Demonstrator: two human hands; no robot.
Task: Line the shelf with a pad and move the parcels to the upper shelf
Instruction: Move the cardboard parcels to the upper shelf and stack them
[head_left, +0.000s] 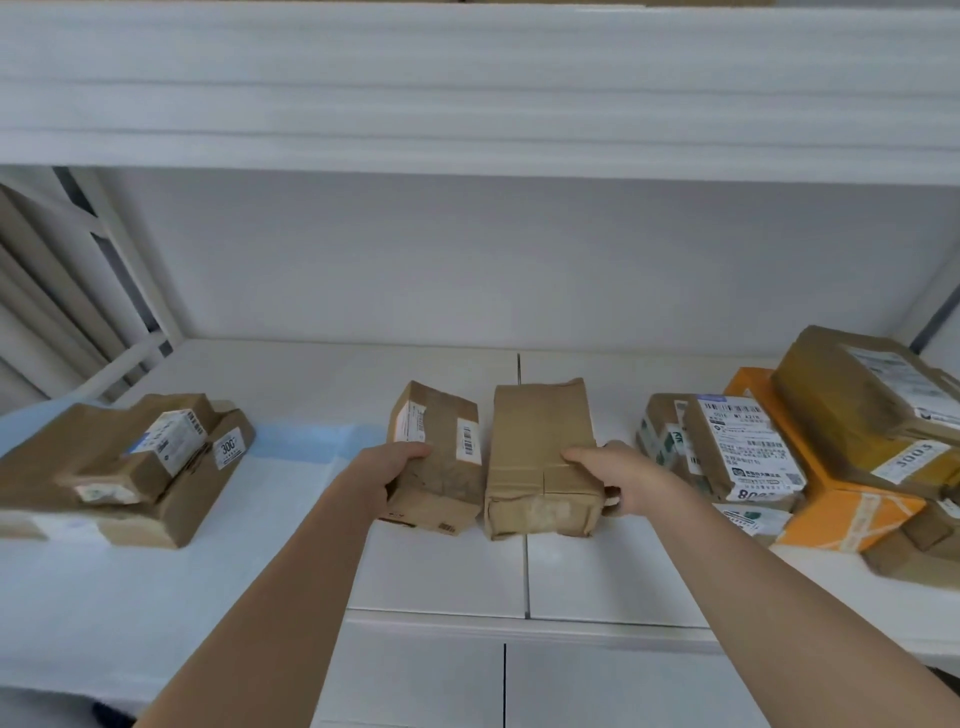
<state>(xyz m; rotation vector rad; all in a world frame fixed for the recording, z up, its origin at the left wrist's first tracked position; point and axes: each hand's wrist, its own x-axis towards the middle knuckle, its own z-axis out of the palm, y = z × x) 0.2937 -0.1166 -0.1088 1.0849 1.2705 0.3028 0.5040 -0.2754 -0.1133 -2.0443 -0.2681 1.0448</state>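
Note:
Two brown paper parcels sit side by side at the middle of the white lower shelf (436, 566). My left hand (387, 475) grips the left parcel (441, 467), which carries white barcode labels, thumb on top at its near left corner. My right hand (618, 475) grips the plain right parcel (540, 447) at its near right edge, fingers curled under. The upper shelf (467, 93) spans the top of the view, covered by a ribbed white foam pad.
A stack of brown parcels (130, 462) lies at the left on a pale blue sheet (306, 441). At the right is a heap of parcels, among them an orange box (831, 499) and a yellow-brown taped box (857, 410). Cabinet doors show below the shelf's front edge.

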